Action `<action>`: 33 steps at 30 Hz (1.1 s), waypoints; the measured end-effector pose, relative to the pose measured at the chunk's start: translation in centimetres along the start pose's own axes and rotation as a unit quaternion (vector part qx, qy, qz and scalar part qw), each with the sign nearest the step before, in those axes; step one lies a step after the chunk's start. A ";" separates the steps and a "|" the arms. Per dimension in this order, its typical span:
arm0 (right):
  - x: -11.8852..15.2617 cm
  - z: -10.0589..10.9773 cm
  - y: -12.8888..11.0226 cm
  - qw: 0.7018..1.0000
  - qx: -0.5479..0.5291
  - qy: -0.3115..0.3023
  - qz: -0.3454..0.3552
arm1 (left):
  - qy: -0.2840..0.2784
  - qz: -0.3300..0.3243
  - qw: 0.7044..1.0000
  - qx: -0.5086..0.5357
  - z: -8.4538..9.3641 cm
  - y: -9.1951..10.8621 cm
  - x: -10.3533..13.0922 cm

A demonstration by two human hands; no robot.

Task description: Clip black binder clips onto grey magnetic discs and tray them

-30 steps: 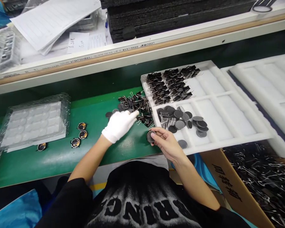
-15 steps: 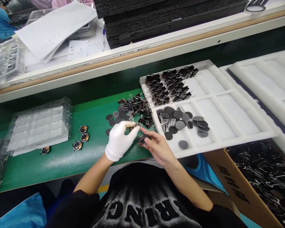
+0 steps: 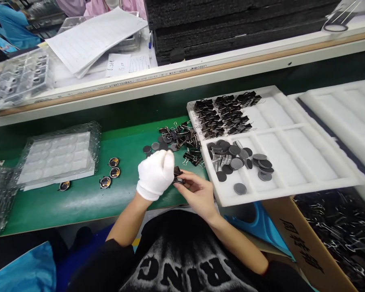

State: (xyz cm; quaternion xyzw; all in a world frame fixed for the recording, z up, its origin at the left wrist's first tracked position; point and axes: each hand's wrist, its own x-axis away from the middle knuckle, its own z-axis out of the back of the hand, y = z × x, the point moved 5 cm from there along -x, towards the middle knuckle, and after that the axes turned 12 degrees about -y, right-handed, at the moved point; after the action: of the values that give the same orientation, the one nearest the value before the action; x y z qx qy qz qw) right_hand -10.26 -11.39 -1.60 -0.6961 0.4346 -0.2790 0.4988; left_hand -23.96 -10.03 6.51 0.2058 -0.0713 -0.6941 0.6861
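Observation:
My left hand (image 3: 155, 173), in a white glove, is closed in a fist, its fingers pressed on a black binder clip (image 3: 177, 171) whose handles are hidden in the grip. My bare right hand (image 3: 198, 194) pinches a dark round disc (image 3: 179, 181) right by the clip's jaws. Whether the clip is around the disc's edge I cannot tell. Behind the hands lie loose binder clips (image 3: 187, 136) and grey-black discs (image 3: 155, 146) on the green table (image 3: 79, 207).
A white foam tray (image 3: 316, 178) at right holds rows of clips and piled discs (image 3: 234, 151). Clear plastic trays (image 3: 61, 152) and several round pieces with orange pictures (image 3: 105, 182) lie at left. A cardboard box (image 3: 304, 235) full of clips stands at lower right.
My left fingers have closed from an open pinch into a fist on the clip. My right hand has brought the disc up against it. The whole view has shifted slightly.

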 end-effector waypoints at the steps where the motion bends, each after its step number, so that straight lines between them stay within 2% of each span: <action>1: 0.0 -0.2 -0.1 1.000 0.008 -0.002 0.005 | 0.003 0.003 1.000 0.013 0.0 0.0 -0.2; 7: 0.0 -0.1 -0.8 0.994 0.095 0.002 0.049 | 0.076 0.067 0.986 0.134 1.5 -0.5 -0.7; 10: -0.4 -0.1 -0.2 0.994 0.105 -0.002 0.021 | 0.100 0.044 0.989 0.101 2.1 0.1 -0.8; 12: -0.6 -0.3 -0.1 0.995 0.101 -0.015 0.020 | 0.083 0.021 0.994 0.067 2.0 0.5 -1.0; 15: -0.6 -0.3 -0.7 0.993 0.098 -0.019 0.064 | 0.048 0.003 0.998 0.051 1.4 0.6 -1.2; 21: -0.4 -0.3 -2.6 0.968 0.176 -0.010 0.178 | 0.049 0.020 0.998 0.040 1.6 1.2 -1.0; 25: -0.6 -0.4 -3.1 0.956 0.212 0.032 0.199 | 0.027 0.029 0.994 0.098 0.9 1.5 -0.5; 30: -0.5 -0.9 -3.1 0.949 0.226 0.045 0.217 | 0.075 0.062 0.962 0.256 -0.7 0.4 -0.1; 33: -0.3 -1.2 -2.9 0.947 0.223 0.037 0.227 | 0.091 0.062 0.948 0.299 -1.0 -0.1 -0.5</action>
State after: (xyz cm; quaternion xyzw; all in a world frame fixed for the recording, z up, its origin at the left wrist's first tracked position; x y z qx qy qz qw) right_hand -10.45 -11.34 1.54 -0.4387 0.5259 -0.2733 0.6755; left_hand -23.67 -9.32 5.68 0.4586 -0.2254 -0.5755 0.6385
